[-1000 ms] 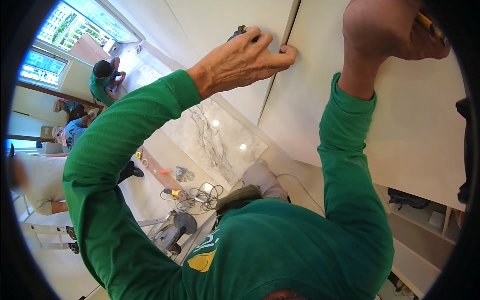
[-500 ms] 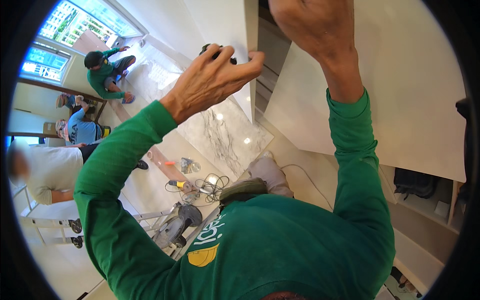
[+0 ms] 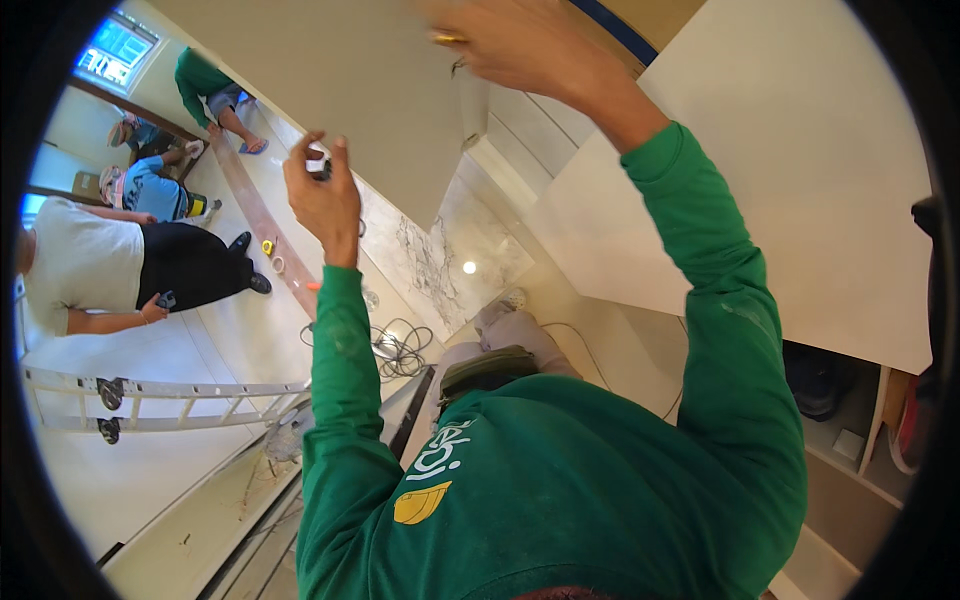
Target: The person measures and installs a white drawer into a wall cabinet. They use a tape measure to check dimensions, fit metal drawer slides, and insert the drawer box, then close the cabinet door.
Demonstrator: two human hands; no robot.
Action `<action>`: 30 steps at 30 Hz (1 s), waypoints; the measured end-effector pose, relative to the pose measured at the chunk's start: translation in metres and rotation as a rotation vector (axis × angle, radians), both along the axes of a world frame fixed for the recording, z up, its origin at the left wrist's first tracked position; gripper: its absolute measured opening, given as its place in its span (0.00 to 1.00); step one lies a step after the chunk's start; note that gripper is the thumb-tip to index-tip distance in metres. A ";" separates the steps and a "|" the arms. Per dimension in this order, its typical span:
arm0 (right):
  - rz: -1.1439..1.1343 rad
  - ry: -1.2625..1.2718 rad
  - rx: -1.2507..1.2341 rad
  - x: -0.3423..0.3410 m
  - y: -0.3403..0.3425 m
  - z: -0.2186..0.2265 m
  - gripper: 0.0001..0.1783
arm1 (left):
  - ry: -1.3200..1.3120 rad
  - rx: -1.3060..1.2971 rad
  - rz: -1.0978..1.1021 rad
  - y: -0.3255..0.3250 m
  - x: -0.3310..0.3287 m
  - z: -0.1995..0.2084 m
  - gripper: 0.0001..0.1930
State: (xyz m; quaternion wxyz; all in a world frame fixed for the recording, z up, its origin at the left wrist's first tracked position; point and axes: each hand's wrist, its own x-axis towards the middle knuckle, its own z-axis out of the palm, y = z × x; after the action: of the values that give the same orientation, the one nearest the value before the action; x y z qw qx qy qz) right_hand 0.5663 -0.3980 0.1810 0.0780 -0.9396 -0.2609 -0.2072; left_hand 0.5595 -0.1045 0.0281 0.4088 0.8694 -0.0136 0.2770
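My left hand (image 3: 325,200) is raised at the outer edge of a beige cabinet door panel (image 3: 370,100). Its fingers curl around a small black object (image 3: 321,170), whose kind I cannot make out. Higher up, my right hand (image 3: 530,55) reaches to the inner side of the panel, near a small metal fitting (image 3: 458,66). A gold-coloured ring shows on that hand. Its fingertips are smeared by motion and partly cut off by the frame, so any grip is hidden. A second pale panel (image 3: 740,190) stands to the right of my right forearm.
Marble-patterned slabs (image 3: 450,240) lie below the panel. Coiled cable (image 3: 402,348) and a ladder (image 3: 200,405) are at the left. A person in a white shirt (image 3: 95,255) stands there; others crouch farther back. An open shelf (image 3: 840,410) is at the lower right.
The door panel has swung so its broad face shows. My left hand has moved left and down with the black object. My right hand has shifted left, and my view has turned.
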 end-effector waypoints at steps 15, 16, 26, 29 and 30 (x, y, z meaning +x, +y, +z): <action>-0.228 0.206 -1.154 -0.049 -0.108 -0.180 0.08 | 0.607 -0.278 -0.129 0.066 0.027 -0.141 0.26; -0.209 0.170 -1.128 -0.057 -0.098 -0.179 0.08 | 0.674 -0.258 -0.135 0.066 0.012 -0.164 0.25; -0.126 0.376 -0.939 -0.172 0.107 -0.166 0.10 | 1.288 -0.060 -0.393 0.109 -0.211 -0.354 0.23; -0.072 0.472 -0.860 -0.236 0.149 -0.149 0.08 | 1.233 0.157 -0.478 0.128 -0.247 -0.378 0.20; -0.101 0.549 -0.799 -0.255 0.159 -0.144 0.08 | 1.284 0.188 -0.463 0.133 -0.256 -0.381 0.21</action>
State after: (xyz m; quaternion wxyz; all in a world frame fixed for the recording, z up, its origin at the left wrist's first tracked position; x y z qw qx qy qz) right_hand 0.3110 -0.2386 0.0372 -0.2330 -0.9275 -0.2441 0.1611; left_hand 0.3036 0.0280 -0.3527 0.3076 0.8677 0.0219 -0.3898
